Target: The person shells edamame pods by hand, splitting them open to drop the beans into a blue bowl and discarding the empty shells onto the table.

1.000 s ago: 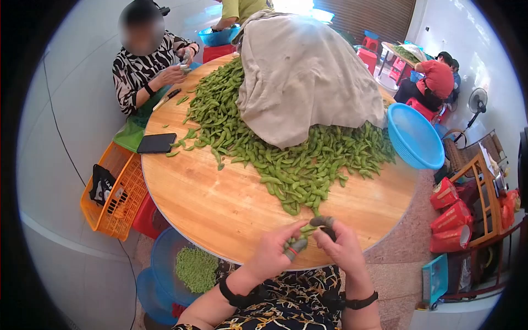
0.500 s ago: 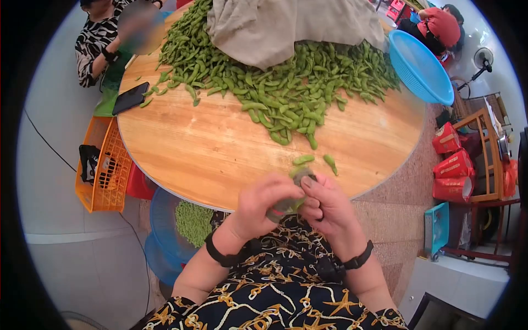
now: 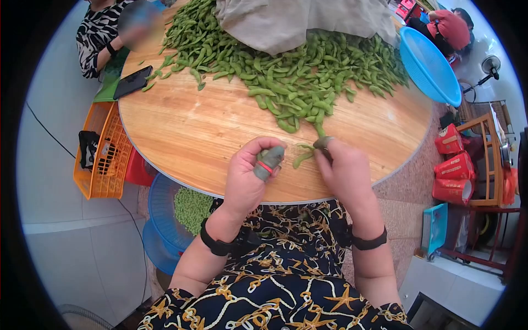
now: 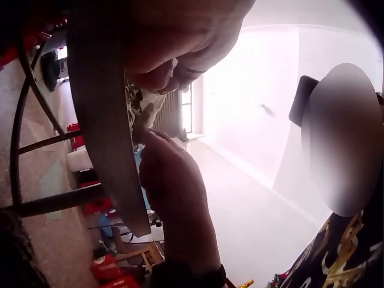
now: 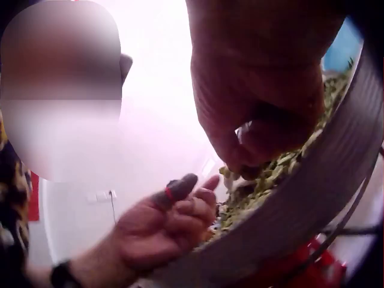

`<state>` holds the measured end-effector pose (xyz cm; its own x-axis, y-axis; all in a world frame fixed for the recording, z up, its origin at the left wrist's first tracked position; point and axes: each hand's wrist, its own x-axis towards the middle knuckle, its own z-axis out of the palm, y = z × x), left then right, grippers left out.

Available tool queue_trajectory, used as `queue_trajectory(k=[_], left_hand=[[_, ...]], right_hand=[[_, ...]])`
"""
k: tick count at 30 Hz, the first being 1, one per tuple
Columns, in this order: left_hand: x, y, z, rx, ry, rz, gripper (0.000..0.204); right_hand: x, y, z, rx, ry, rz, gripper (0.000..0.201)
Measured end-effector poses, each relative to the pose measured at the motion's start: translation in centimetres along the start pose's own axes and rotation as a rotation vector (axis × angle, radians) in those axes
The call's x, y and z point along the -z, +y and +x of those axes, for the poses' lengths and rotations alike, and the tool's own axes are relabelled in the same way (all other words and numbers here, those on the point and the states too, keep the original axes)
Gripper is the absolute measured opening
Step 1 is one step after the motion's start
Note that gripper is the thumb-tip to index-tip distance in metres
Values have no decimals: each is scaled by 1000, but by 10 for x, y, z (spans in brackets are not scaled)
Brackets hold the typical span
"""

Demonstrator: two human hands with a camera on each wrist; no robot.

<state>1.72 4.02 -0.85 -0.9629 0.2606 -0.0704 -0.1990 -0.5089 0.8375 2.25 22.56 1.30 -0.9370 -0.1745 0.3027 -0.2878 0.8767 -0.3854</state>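
My left hand is raised over the near edge of the round table, its fingers curled toward the palm. A grey-green cover with a red band wraps its thumb; whatever lies inside the curled fingers is hidden. My right hand is at the near tip of the pod pile, thumb and covered index finger pinching an edamame pod. Another green pod lies beside its thumb. In the right wrist view the right hand bends down over the pods, with the left hand palm up below.
A large heap of edamame pods lies under a beige cloth on the wooden table. A blue basket leans at the right edge, a phone at the left. Shelled beans fill a blue basin below.
The view has tilted down. My hands came together over a pod, then parted; the right has reached forward to the pile's tip, the left has drawn to the left.
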Motion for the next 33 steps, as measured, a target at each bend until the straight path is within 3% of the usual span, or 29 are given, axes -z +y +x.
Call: queue_trajectory(k=[2, 3, 4, 5, 6, 7, 9, 10, 12, 15, 18, 24, 28, 30, 33], left_hand=[[-8, 2, 1, 7, -21, 35, 20], [-10, 4, 0, 23, -40, 72, 24], [-9, 7, -2, 25, -36, 73, 24], [-8, 11, -3, 156, -138, -61, 26], [-7, 13, -3, 284, -239, -197, 27], [-6, 11, -2, 282, -237, -196, 27], [-3, 3, 1, 120, -245, -168, 23], [-3, 4, 3, 117, -240, -169, 23], [-2, 6, 5, 100, -175, -209, 18], [-2, 10, 3, 133, -84, -115, 15], [-5, 6, 4, 27, -55, -12, 13], [-6, 3, 5, 19, 31, 122, 9], [-4, 0, 5, -47, -6, 221, 12], [2, -2, 7, -247, -216, 219, 13], [4, 8, 6, -110, -348, 172, 12]], right_hand=[[6, -5, -2, -157, -27, 466, 9], [8, -6, -3, -156, -33, 468, 9], [11, -8, -5, -386, -230, 934, 9], [13, -9, -7, -617, -432, 1394, 9], [14, -13, -9, -643, -468, 1623, 9], [12, -13, -10, -641, -472, 1624, 9], [7, -14, -11, -599, -531, 1673, 12], [9, -17, -12, -598, -538, 1672, 12], [15, -27, -13, -499, -486, 1396, 17], [16, -26, -15, -451, -550, 1432, 21], [14, -25, -15, -462, -562, 1489, 22], [8, -23, -16, -519, -565, 1549, 21], [-2, -36, -18, -481, -368, 1339, 16], [-1, -34, -20, -500, -403, 1403, 16], [0, -32, -22, -575, -484, 1595, 15]])
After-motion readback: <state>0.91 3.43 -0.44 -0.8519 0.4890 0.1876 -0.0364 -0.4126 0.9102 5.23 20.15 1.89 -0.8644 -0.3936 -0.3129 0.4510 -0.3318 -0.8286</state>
